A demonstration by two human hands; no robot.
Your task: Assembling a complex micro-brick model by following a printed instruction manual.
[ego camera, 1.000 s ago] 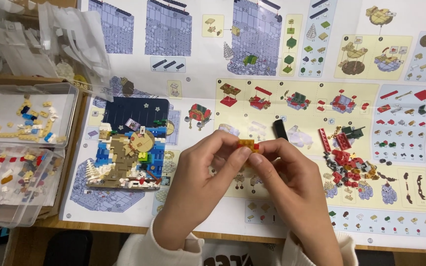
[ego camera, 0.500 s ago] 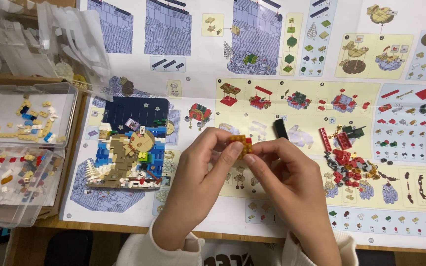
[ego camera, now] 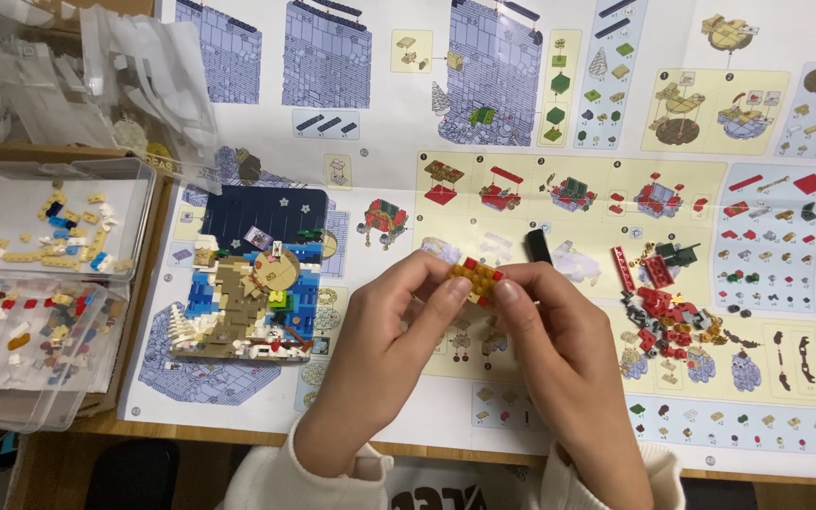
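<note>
Both hands meet over the middle of a large printed instruction sheet (ego camera: 521,113). My left hand (ego camera: 384,349) and my right hand (ego camera: 554,354) pinch one small brick assembly (ego camera: 476,279) between thumbs and fingertips; its top is orange-tan with studs and a red part shows beneath. A partly built blue, tan and dark-blue brick scene (ego camera: 252,279) stands on the sheet just left of my left hand. A loose pile of red, dark and green small bricks (ego camera: 668,307) lies right of my right hand. A small black piece (ego camera: 538,246) lies just beyond the fingers.
Two clear plastic trays sit at the left: the upper tray (ego camera: 59,222) has tan and blue bricks, the lower tray (ego camera: 25,345) mixed coloured ones. Empty clear bags (ego camera: 96,76) are heaped at the top left. The wooden table edge (ego camera: 238,436) runs along the bottom.
The hands have shifted slightly, and the small assembly has been turned a little between the fingertips. Nothing else on the sheet has moved.
</note>
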